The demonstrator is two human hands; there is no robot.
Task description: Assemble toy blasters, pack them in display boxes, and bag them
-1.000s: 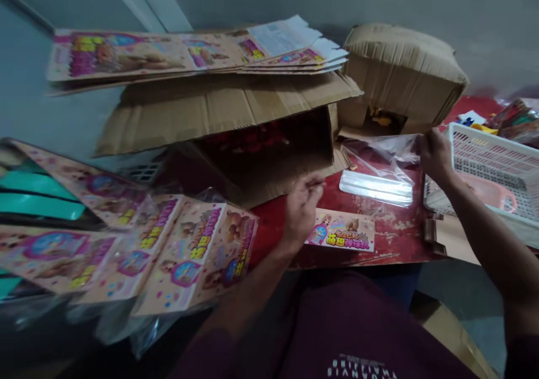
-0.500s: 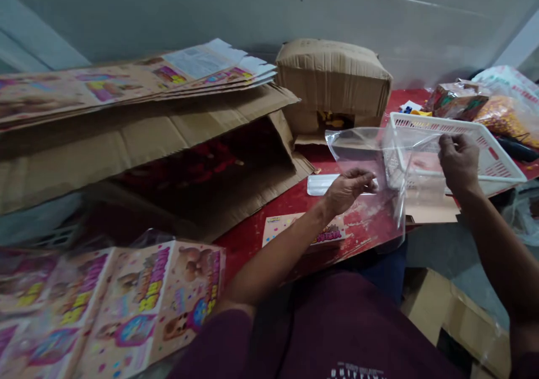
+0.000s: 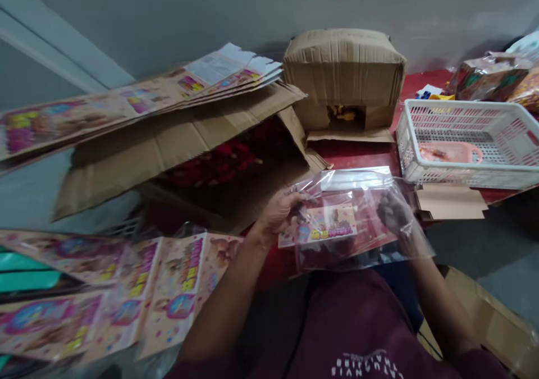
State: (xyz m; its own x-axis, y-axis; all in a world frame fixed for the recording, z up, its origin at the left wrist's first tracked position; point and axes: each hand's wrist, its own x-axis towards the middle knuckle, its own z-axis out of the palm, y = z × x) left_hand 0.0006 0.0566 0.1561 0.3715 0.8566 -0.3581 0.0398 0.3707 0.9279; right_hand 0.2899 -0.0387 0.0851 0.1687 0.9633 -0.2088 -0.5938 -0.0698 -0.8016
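My left hand (image 3: 283,213) is closed on the left edge of a clear plastic bag (image 3: 373,244), thumb and fingers pinched together. The bag is spread out between both hands, over the front edge of the red table (image 3: 353,155). My right hand (image 3: 396,213) shows through the film on the right, its fingers loosely apart and somewhat blurred; whether it is inside or behind the bag I cannot tell. Through the bag appear a printed card box (image 3: 326,224) with pink and yellow lettering and a clear plastic tray (image 3: 356,178) behind it.
A white basket (image 3: 484,175) holding a pink item (image 3: 448,152) stands right. Carton flaps (image 3: 455,200) lie below it. An open carton (image 3: 181,129) with red things inside carries printed sheets (image 3: 147,95). Another carton (image 3: 343,76) stands behind. More printed card (image 3: 177,289) lies lower left.
Both hands have come down and left with the clear bag, which now lies flatter over the printed box. The right hand has moved from the bag's upper corner to beneath its film. The view has shifted.
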